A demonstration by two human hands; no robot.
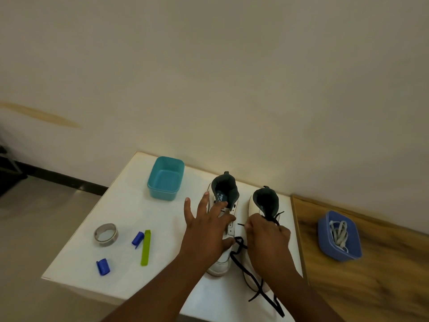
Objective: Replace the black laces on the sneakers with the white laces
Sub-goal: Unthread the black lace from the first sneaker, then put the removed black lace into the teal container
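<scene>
Hands on 2 sneakers, heels toward the tabletop's far edge.
Left hand (210, 225), fingers spread, steadies the left sneaker (222, 231); right hand (267, 235) pinches the black lace (241, 256) between them; white laces (337, 232) lie well right.

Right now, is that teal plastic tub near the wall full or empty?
Empty. The teal plastic tub stands upright on the white table, and its bare inside bottom shows, with nothing lying in it.

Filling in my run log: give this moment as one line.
stage: unlacing | left hand: open, resting on left sneaker | right hand: gripping black lace | white laces: in blue tub
</scene>
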